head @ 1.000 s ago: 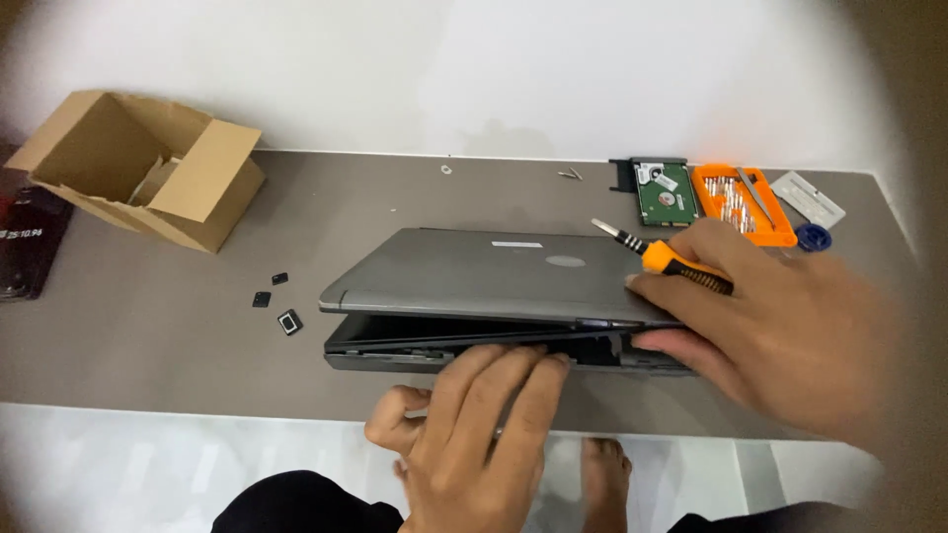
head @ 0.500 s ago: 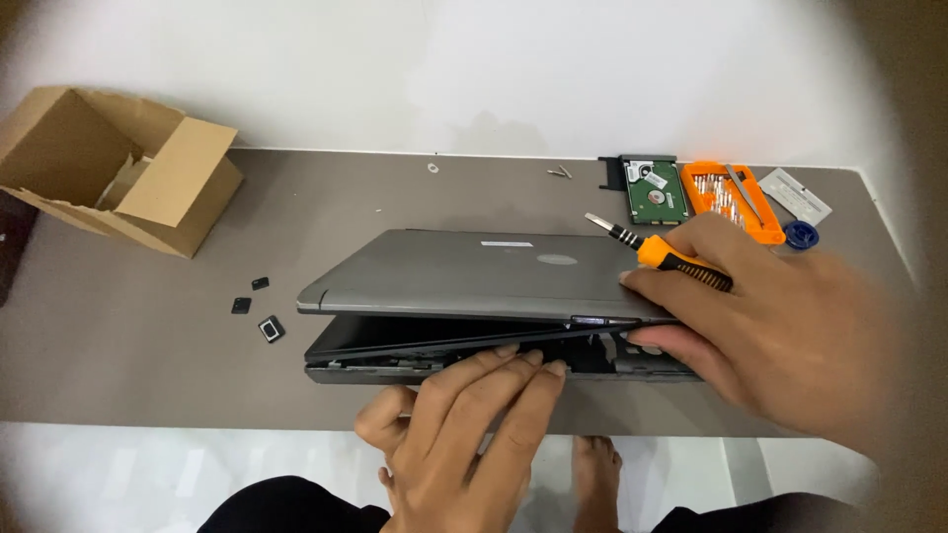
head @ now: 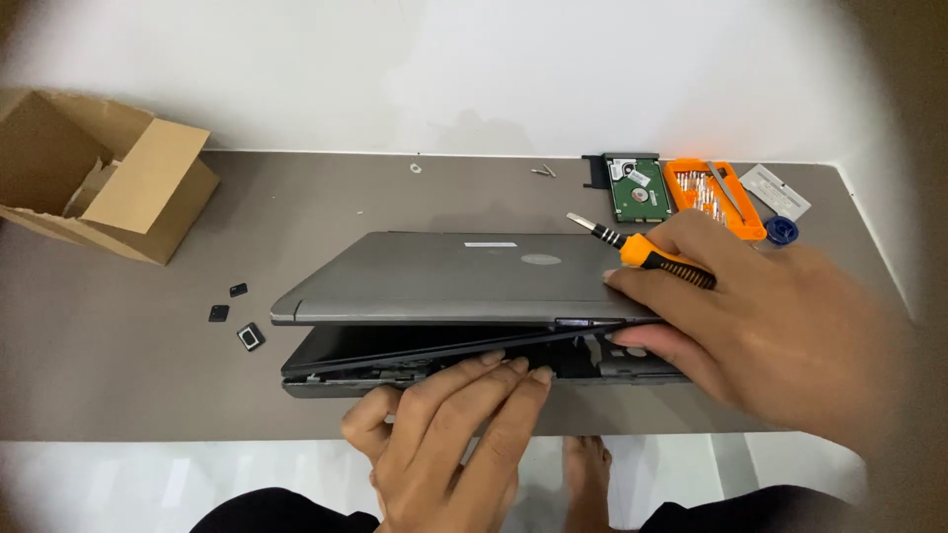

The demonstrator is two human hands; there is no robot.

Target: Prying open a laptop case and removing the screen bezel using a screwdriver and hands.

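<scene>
A grey laptop (head: 444, 276) lies on the grey table (head: 128, 375), its lid slightly raised over the base. My left hand (head: 444, 434) reaches in at the front edge, fingertips pressed into the gap on the dark keyboard panel (head: 395, 353). My right hand (head: 760, 326) grips the laptop's right front corner and also holds an orange-and-black screwdriver (head: 652, 255), whose tip points up and left over the lid.
An open cardboard box (head: 109, 178) stands at the back left. Three small black parts (head: 237, 316) lie left of the laptop. At the back right are a green hard drive (head: 637, 190), an orange bit case (head: 711, 192), a blue cap (head: 781, 232) and loose screws (head: 541, 172).
The gap between lid and base has widened a little at the front. My left fingers have pushed further into it. The right hand stays at the corner.
</scene>
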